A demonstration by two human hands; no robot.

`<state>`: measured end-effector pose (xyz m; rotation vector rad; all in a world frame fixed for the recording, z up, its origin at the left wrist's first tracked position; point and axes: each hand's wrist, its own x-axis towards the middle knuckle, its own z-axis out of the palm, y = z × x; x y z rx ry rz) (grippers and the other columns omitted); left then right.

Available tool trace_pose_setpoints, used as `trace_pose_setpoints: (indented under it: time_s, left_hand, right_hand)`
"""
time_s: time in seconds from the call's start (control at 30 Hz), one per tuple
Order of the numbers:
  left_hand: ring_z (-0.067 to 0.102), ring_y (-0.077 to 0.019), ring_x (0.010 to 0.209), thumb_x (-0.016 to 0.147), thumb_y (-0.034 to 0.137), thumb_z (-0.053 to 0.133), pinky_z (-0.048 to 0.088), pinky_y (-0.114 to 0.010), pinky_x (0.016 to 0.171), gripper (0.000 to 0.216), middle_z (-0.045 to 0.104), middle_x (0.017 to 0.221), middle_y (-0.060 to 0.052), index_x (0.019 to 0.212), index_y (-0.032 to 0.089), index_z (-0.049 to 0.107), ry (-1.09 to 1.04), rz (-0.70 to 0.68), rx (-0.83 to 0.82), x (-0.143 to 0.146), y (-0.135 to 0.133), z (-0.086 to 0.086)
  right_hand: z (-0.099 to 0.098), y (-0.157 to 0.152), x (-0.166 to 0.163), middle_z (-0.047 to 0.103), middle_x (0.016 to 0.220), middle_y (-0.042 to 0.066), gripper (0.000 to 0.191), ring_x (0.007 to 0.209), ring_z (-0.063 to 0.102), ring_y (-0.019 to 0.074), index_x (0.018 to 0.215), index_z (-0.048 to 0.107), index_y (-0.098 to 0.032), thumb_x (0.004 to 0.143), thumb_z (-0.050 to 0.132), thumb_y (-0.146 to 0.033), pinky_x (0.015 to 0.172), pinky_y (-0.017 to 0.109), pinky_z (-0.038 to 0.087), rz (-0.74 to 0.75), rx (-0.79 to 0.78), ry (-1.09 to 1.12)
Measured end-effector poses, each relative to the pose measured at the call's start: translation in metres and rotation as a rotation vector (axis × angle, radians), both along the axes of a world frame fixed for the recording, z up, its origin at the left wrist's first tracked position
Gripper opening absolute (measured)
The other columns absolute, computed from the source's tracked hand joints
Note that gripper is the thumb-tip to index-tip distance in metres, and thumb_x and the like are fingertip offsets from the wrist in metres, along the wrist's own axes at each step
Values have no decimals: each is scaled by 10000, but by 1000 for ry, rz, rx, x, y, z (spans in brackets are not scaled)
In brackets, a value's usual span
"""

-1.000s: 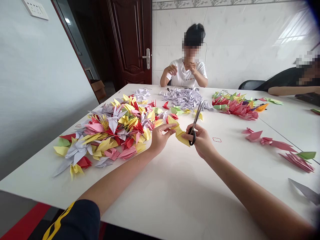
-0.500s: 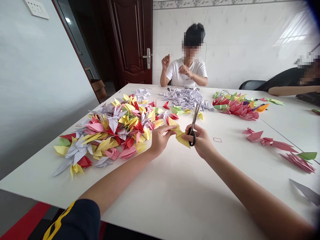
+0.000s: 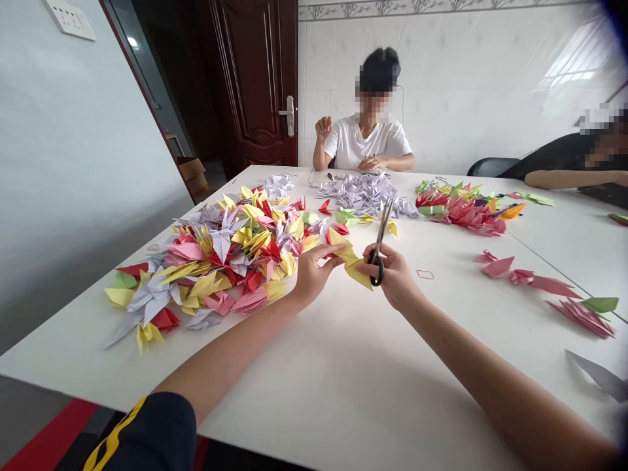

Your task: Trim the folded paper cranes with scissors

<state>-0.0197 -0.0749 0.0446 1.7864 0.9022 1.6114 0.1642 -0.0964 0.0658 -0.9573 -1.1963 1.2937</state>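
My left hand (image 3: 314, 271) pinches one end of a yellow folded paper piece (image 3: 350, 260) just above the white table (image 3: 353, 386). My right hand (image 3: 395, 278) grips black-handled scissors (image 3: 381, 240) whose blades point up and away, nearly closed, and it also touches the other end of the yellow paper. Both hands hover beside a big heap of folded paper cranes (image 3: 220, 255) in yellow, red, pink and pale lilac, to my left.
A person in a white shirt (image 3: 367, 140) sits across the table behind a pile of lilac cranes (image 3: 360, 191). Red, pink and green cranes (image 3: 464, 209) lie at the far right, loose pink ones (image 3: 554, 288) nearer. Another person's arm (image 3: 574, 176) rests at the right edge.
My hands, the yellow paper and the scissors have barely moved. The person opposite has lowered one hand onto the table and keeps the other raised.
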Motion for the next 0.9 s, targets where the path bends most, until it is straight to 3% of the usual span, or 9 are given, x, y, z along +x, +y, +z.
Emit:
trace_pose_setpoints:
  time_s: [0.23, 0.33, 0.4, 0.53, 0.6, 0.77, 0.9]
  left_hand:
    - [694, -183, 865, 799, 284, 767, 531, -326, 813, 242, 781, 1037, -56, 1040, 272, 792, 2, 38, -63, -4, 4, -2]
    - [687, -183, 864, 759, 312, 796, 514, -319, 814, 247, 786, 1011, -60, 999, 253, 803, -87, 59, -188, -8, 12, -3]
    - [689, -189, 886, 725, 334, 815, 512, -314, 806, 280, 784, 1019, -72, 984, 229, 805, -214, 37, -288, -10, 18, -7]
    - [686, -165, 837, 629, 368, 858, 521, -288, 754, 356, 783, 981, -83, 933, 191, 802, -513, -11, -434, -12, 28, -15]
    - [686, -151, 819, 575, 365, 881, 527, -277, 741, 386, 780, 975, -87, 903, 180, 796, -596, -21, -452, -13, 30, -17]
    - [700, -158, 819, 558, 385, 884, 560, -304, 763, 384, 774, 938, -89, 851, 159, 779, -640, -20, -400, -14, 32, -16]
    - [711, -174, 825, 585, 401, 876, 578, -330, 785, 399, 775, 915, -97, 878, 148, 778, -620, -19, -377, -13, 32, -18]
  right_hand:
    - [-4, 3, 1, 569, 617, -62, 453, 495, 530, 119, 917, 586, -239, 612, 883, -396, 442, 233, 343, -10, 3, -35]
    - [-9, 10, 8, 621, 592, -44, 504, 428, 557, 140, 981, 545, -251, 666, 843, -509, 355, 209, 226, -43, -46, -87]
    - [-15, 18, 18, 678, 618, -12, 500, 413, 567, 137, 912, 515, -242, 660, 852, -513, 343, 200, 222, -31, -62, -144]
    - [-28, 36, 49, 701, 627, 11, 460, 381, 549, 117, 839, 512, -222, 662, 870, -449, 342, 190, 188, 238, -101, -232]
    - [-31, 41, 62, 706, 634, 13, 470, 354, 541, 118, 827, 516, -219, 640, 883, -446, 345, 205, 242, 381, -92, -248]
    - [-26, 38, 69, 687, 569, 5, 528, 300, 498, 103, 766, 497, -219, 584, 907, -498, 354, 236, 353, 556, -52, -243]
    - [-25, 35, 59, 688, 592, 9, 486, 324, 503, 103, 745, 521, -198, 597, 907, -455, 297, 209, 312, 637, -96, -284]
